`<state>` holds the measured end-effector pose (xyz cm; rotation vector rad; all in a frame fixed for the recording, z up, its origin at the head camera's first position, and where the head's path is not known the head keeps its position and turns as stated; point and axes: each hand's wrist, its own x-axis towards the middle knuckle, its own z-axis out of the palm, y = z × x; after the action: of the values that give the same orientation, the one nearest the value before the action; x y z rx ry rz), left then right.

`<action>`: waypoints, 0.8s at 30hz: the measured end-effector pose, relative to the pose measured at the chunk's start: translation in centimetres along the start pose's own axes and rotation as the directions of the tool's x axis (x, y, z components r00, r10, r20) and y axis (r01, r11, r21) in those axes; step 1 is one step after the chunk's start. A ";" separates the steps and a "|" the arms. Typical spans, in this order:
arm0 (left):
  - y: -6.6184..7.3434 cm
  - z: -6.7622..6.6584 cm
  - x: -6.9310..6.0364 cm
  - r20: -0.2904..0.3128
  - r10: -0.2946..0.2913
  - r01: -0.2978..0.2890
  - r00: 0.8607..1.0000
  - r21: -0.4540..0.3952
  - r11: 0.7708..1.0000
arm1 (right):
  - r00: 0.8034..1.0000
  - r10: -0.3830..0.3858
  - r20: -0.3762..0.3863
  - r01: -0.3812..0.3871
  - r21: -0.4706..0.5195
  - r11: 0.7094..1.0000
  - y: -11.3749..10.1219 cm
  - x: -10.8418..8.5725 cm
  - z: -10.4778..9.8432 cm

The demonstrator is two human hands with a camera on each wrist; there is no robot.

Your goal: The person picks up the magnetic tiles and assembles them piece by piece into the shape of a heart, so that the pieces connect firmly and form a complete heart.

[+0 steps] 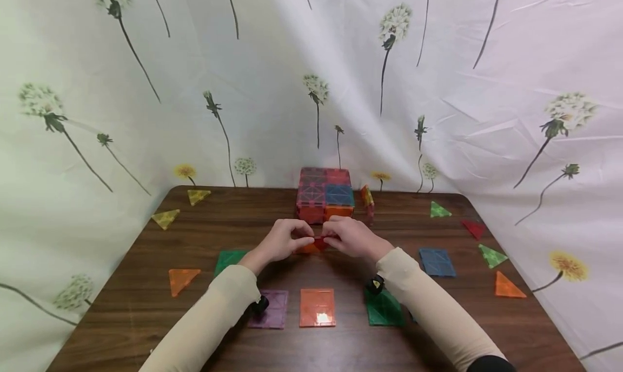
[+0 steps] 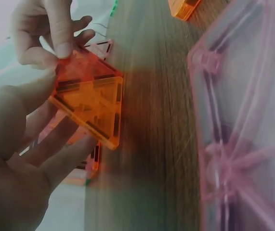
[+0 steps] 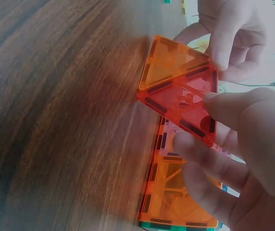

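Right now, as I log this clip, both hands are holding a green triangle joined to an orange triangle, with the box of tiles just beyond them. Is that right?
Not quite: it's a red triangle, not a green one, that joins the orange triangle, as the right wrist view shows. The left hand and right hand do hold the pair, with the box of tiles just beyond.

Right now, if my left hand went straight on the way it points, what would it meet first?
Past the triangles it pinches, your left hand would probably meet your right hand first, just across from it. The tile box looks farther on, though depth is hard to judge.
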<state>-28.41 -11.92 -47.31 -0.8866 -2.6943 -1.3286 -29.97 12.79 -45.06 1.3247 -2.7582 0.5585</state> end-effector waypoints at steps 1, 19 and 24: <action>0.0 0.0 0.1 -0.005 0.003 -0.003 1.000 0.000 1.000 | 1.000 0.004 0.002 -0.004 -0.004 1.000 0.0 0.1 0.0; -0.2 0.3 0.3 0.010 -0.069 0.070 0.998 -0.046 0.996 | 0.958 0.220 -0.185 -0.226 -0.012 0.974 5.4 -8.6 -4.1; -0.2 0.1 0.1 0.005 -0.055 0.055 0.998 -0.060 0.997 | 0.905 0.359 -0.229 -0.380 -0.054 0.923 9.0 -14.9 -5.7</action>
<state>-28.57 -11.86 -47.49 -0.8262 -2.7139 -1.4265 -28.03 30.97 -45.16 0.6708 -2.8180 0.5356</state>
